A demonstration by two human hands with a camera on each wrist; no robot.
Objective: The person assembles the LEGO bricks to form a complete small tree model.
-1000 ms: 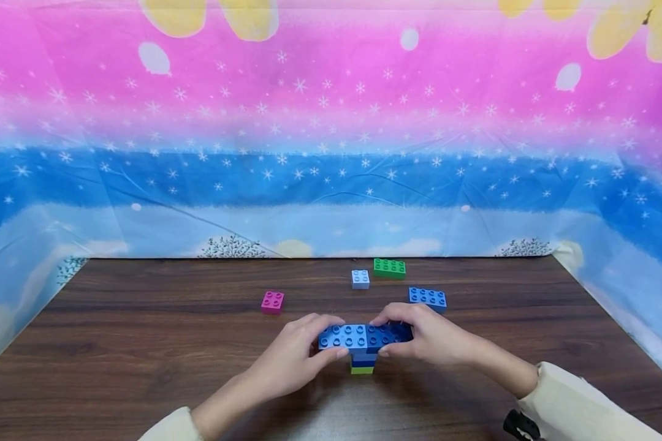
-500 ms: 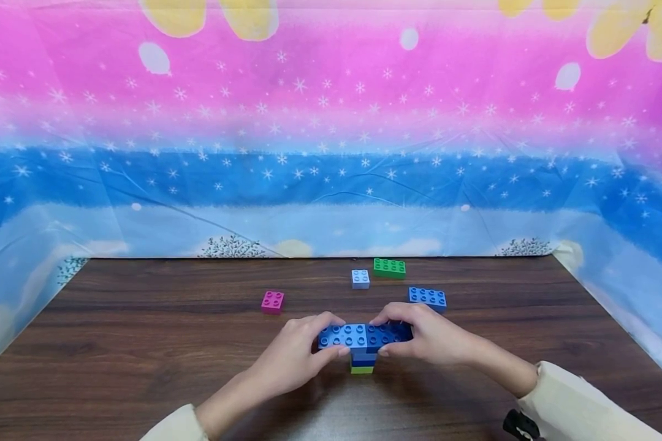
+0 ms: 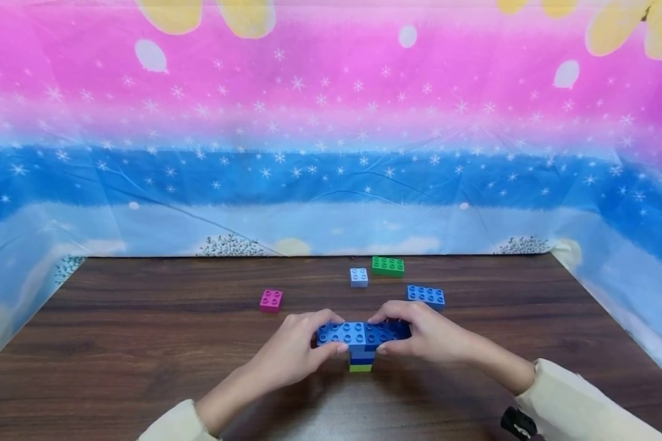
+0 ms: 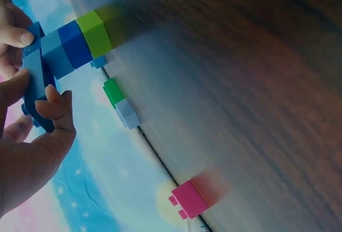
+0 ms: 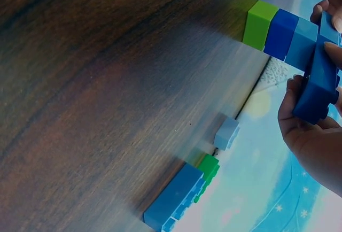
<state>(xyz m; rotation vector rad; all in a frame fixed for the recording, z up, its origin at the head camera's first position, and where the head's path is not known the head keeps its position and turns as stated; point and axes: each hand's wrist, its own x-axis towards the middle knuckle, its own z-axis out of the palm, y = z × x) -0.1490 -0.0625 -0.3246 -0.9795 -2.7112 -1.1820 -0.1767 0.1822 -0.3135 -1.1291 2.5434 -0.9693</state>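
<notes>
A light blue long brick (image 3: pixel 342 334) and a dark blue long brick (image 3: pixel 385 334) lie end to end across the top of a small column. My left hand (image 3: pixel 287 349) grips the light blue one between thumb and fingers; my right hand (image 3: pixel 433 334) grips the dark blue one the same way. Under them, in the left wrist view, are a medium blue brick (image 4: pixel 56 55), a darker blue brick (image 4: pixel 75 45) and a lime green brick (image 4: pixel 95 34) at the bottom, on the table.
Behind the hands on the wooden table (image 3: pixel 143 343) lie a pink brick (image 3: pixel 271 301), a pale blue brick (image 3: pixel 358 277), a green brick (image 3: pixel 388 266) and a blue brick (image 3: pixel 426 296). A patterned cloth (image 3: pixel 331 226) hangs along the far edge.
The head view has shifted very slightly. Both hands keep their grips, and the bricks show no clear movement.
</notes>
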